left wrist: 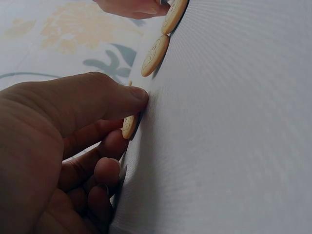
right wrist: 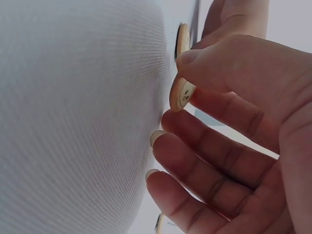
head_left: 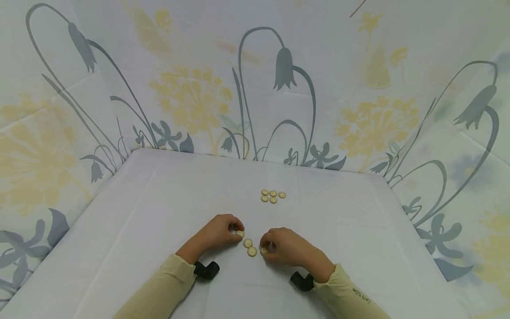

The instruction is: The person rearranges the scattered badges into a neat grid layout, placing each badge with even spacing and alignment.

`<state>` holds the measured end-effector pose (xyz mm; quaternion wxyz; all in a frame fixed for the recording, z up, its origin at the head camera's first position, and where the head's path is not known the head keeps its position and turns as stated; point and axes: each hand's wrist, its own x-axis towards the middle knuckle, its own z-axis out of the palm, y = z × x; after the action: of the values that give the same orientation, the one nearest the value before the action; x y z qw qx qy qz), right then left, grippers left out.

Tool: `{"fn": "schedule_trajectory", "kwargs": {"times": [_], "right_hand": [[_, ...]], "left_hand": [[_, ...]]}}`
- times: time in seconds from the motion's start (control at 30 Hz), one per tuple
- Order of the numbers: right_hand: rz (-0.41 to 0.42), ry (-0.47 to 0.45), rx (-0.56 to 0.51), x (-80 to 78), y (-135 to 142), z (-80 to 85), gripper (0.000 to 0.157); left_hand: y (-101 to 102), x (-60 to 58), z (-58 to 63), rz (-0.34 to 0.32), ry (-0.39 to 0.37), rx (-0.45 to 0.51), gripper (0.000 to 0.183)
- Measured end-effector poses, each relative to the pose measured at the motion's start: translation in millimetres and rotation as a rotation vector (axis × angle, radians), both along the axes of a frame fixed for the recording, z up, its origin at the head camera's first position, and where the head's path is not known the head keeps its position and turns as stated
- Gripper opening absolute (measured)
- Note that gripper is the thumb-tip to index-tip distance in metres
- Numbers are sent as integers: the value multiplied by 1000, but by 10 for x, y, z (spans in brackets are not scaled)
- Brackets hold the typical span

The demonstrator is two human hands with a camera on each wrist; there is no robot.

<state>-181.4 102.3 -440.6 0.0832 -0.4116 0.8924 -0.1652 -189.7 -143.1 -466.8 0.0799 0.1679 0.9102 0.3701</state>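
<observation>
My left hand [head_left: 220, 231] pinches a small round wooden disc [head_left: 240, 233] between thumb and fingers, low over the white table. Drawn lines mark the face of that disc in the left wrist view, where the thumb covers part of it. Across from it, my right hand [head_left: 292, 249] holds another wooden disc [right wrist: 182, 93] between thumb and index finger; its top bears dark marks, and the remaining fingers are loosely bent near the cloth. Between the hands lie two more discs, the farther one [head_left: 248, 243] right by the nearer one [head_left: 252, 251].
Beyond the hands, several similar discs [head_left: 272, 193] lie flat in two short rows. White cloth covers the table [head_left: 179, 186]. Flower-printed fabric [head_left: 263, 97] rises along its back and sides. Each wrist wears a black camera mount [head_left: 206, 270].
</observation>
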Motion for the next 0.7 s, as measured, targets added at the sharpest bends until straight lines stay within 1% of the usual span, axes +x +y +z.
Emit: {"fn": "schedule_trajectory", "kwargs": {"times": [0.3,0.57,0.7], "right_hand": [[5,26,-41,-20,1,15,11],[-36,22,-8,-92,14,15,15],[-47,15,-1,-128,26,17,16]], "left_hand": [[3,-10,-5,2,-5,-3,12],[1,-15,-25,2,-13,-9,14],[1,-9,-13,5,-17,-1,14]]}}
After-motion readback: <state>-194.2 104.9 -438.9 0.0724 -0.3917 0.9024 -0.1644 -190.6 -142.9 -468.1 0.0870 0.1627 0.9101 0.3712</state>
